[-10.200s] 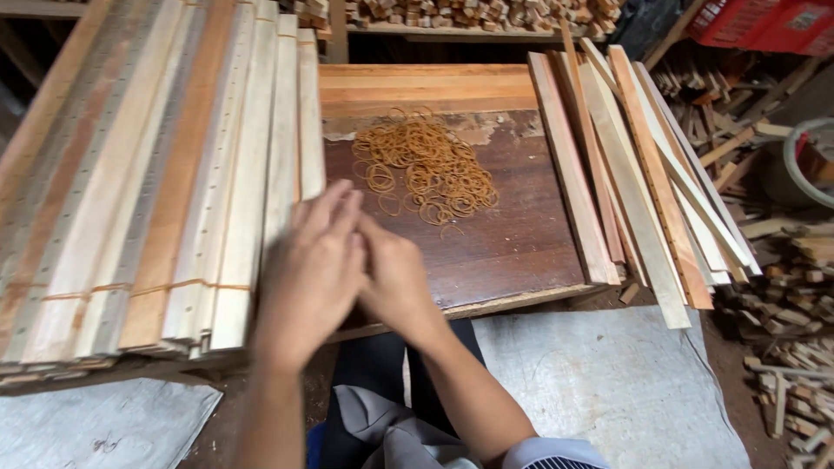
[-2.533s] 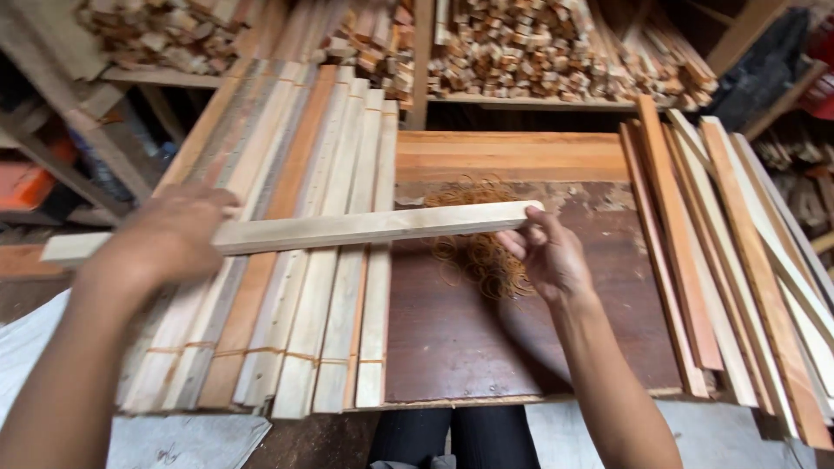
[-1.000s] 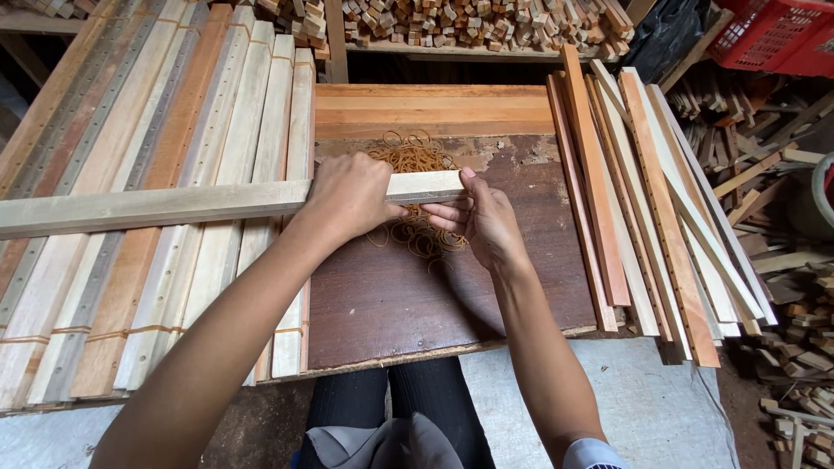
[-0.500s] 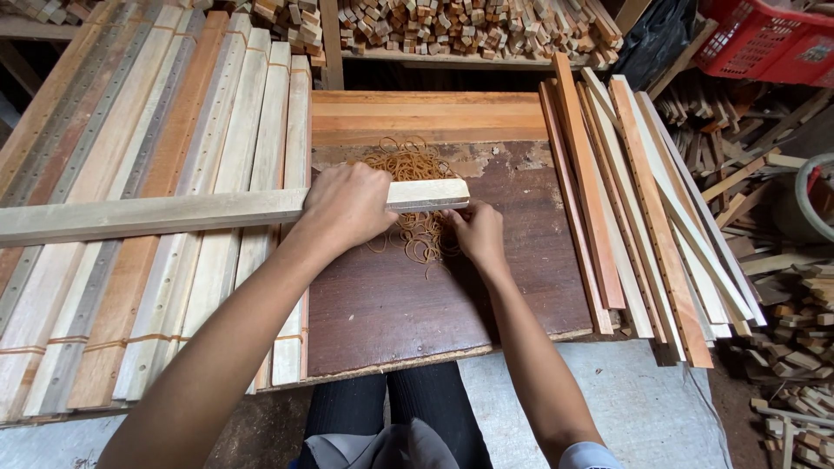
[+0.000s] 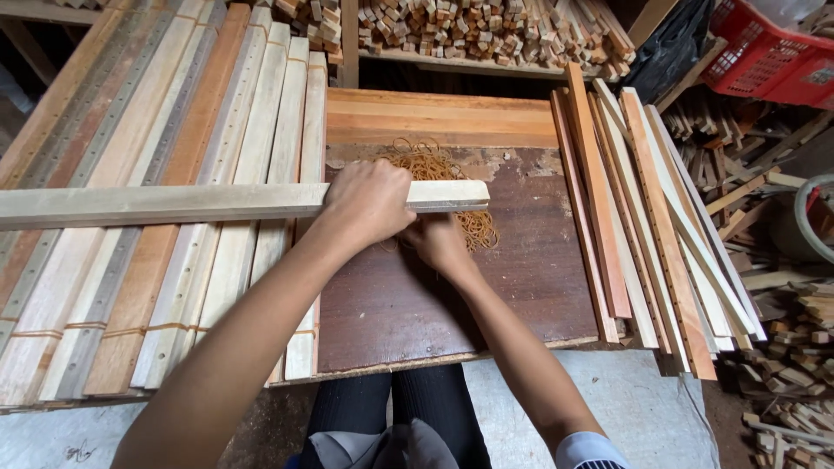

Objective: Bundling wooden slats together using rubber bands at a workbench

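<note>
Fingers (image 5: 382,187) closed around wooden slat (image 5: 174,204)

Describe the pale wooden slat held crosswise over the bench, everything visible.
The slat is a long, thin strip of pale, bare wood with square-cut ends. It lies roughly level, running from the picture's left edge across the bundled slats to above the rubber bands. The left hand grips it near its right end; the right hand sits just beneath that end.
</note>
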